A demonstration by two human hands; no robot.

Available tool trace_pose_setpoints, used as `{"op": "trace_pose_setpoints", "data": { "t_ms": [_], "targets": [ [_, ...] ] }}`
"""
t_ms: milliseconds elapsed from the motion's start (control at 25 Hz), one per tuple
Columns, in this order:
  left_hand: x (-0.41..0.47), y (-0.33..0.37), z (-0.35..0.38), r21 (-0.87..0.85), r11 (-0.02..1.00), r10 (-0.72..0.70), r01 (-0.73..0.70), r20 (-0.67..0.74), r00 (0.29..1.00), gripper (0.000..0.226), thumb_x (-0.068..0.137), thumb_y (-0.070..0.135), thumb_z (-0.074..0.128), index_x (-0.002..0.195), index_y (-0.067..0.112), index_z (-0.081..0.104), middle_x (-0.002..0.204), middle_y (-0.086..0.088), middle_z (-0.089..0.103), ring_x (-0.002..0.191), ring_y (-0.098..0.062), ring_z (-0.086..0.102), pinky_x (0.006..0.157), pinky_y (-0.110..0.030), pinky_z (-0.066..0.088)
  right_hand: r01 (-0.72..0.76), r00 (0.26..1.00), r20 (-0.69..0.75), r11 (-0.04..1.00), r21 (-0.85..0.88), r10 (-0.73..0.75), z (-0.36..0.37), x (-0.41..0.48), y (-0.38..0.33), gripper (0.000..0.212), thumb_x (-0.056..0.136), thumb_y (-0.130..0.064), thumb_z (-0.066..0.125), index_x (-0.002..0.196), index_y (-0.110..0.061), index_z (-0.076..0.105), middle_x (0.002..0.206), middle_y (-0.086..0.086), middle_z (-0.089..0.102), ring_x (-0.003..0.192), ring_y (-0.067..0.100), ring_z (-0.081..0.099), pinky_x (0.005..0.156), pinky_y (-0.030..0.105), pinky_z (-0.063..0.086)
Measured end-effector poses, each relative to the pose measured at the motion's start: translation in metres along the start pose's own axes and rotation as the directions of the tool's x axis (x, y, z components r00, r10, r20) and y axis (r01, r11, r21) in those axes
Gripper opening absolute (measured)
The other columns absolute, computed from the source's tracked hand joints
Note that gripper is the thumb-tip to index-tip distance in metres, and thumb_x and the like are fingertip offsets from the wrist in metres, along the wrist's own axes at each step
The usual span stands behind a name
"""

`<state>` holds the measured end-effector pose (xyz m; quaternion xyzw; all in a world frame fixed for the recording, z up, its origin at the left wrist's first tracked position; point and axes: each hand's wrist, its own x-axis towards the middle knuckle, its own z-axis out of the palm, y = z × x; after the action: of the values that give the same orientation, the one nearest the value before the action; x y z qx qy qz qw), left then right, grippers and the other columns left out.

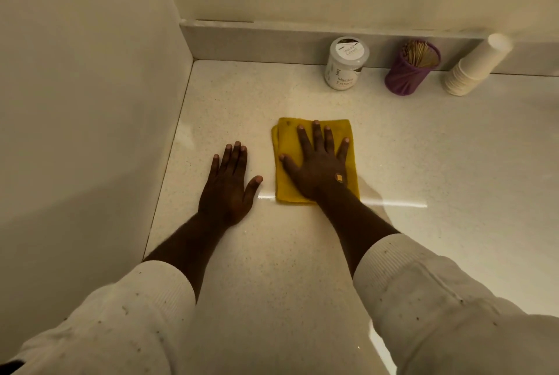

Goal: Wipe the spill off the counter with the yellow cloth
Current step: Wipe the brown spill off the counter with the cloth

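A folded yellow cloth lies flat on the pale speckled counter, near its middle. My right hand rests palm down on the cloth with fingers spread, not gripping it, and covers most of it. My left hand lies flat on the bare counter just left of the cloth, fingers apart, holding nothing. A faint wet-looking sheen shows on the counter by the cloth's lower right corner. Both forearms come out of white sleeves.
Along the back ledge stand a white jar labelled Masala Extract, a purple cup of toothpicks and a leaning stack of paper cups. A wall closes off the counter's left side.
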<state>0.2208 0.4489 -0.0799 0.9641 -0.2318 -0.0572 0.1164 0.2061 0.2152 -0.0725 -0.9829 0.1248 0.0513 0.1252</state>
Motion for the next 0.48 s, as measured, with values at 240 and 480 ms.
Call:
{"op": "trace_pose_setpoints", "data": {
  "t_ms": [240,480],
  "targets": [
    [0.002,0.000,0.000,-0.021,1.000,0.000,0.000,-0.005,1.000,0.080,0.100,0.062,0.015,0.160,0.012,-0.002,0.170,-0.008,-0.004,0.156,-0.022,-0.007,0.128,-0.044,-0.002,-0.106,0.994,-0.002,0.994,-0.035,0.106,0.000,-0.034,0.031,0.091,0.087,-0.087,0.007,0.161,-0.035,-0.010,0.171,0.002,-0.013,0.155,0.028,-0.014,0.118,0.065,-0.013],
    [-0.004,-0.001,-0.005,-0.020,0.999,0.031,-0.032,-0.046,0.998,0.078,0.101,0.059,0.013,0.160,0.011,-0.002,0.170,-0.010,-0.004,0.157,-0.023,-0.007,0.127,-0.044,-0.004,-0.116,0.993,-0.031,0.992,-0.050,0.114,0.017,-0.083,0.015,0.091,0.088,-0.087,0.008,0.161,-0.035,-0.008,0.171,0.003,-0.012,0.155,0.028,-0.014,0.118,0.065,-0.012]
  ]
}}
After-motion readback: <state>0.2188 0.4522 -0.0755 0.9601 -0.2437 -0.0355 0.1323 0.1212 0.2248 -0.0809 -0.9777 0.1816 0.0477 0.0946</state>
